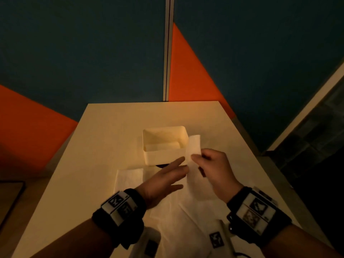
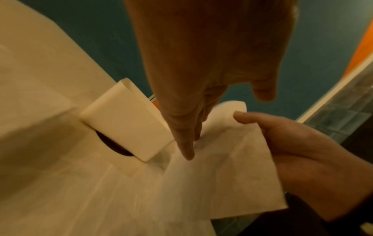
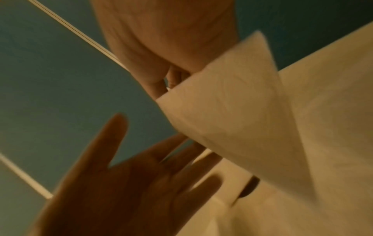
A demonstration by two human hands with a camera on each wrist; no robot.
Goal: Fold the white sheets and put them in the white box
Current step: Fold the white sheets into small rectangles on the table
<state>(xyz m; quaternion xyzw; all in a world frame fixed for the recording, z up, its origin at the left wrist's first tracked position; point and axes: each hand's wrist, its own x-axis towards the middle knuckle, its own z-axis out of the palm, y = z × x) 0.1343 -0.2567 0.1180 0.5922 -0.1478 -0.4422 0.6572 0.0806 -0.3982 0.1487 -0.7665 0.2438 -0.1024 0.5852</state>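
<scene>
White tissue-like paper is what the person at the table is working with. Their right hand [image 1: 214, 170] holds a folded sheet [image 1: 194, 146] up off the tabletop, thumb and fingers pinched on it near its lower part, so the strip stands tall just to the right of the white box [image 1: 163, 157]. From the left wrist view the sheet [image 2: 238, 162] hangs as a broad creased panel with the right thumb lying across its upper edge, and the box [image 2: 125, 121] sits just beside it, on the left.

Their left hand [image 1: 163, 180] reaches across toward the sheet with its fingers straight and spread, gripping nothing; the fingertips [image 2: 188, 153] come up against the sheet's near face close to the box corner, though whether they truly press it I cannot tell through the blur. Seen from the right wrist, the left hand [image 3: 125, 183] is splayed below the folded sheet [image 3: 232, 119].

The box is open-topped and stands near the middle of the pale table [image 1: 104, 138], with what looks like pale paper lying flat on its floor. A dark round shape [image 1: 162, 166] peeps out from under its near edge. More white sheets lie flat on the table: one [image 1: 128, 177] to the left of the hands, others [image 1: 178, 216] spread beneath the wrists. Both wrists wear black bands with marker-printed blocks [image 1: 119, 207]. Behind the table stand teal and orange wall panels [image 1: 189, 71]
</scene>
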